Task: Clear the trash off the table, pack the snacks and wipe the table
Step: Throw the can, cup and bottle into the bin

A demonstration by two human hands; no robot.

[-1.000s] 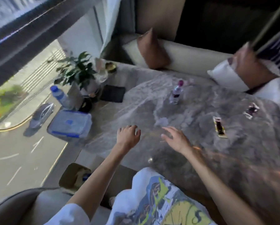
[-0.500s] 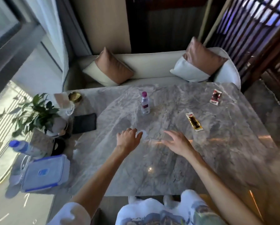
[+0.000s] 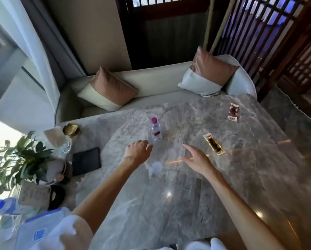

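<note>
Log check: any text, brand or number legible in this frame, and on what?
Nothing reads clearly.
On the bottle: label blurred.
On the long snack packet: print blurred.
On the far snack packet: print blurred.
On the container lid: blue logo, unreadable.
On the card: marks too faint.

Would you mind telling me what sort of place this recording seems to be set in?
Likely a hotel suite or lounge nook: a marble table stands before a cream bench sofa with two-tone cushions, beside a dark wooden lattice screen.
</note>
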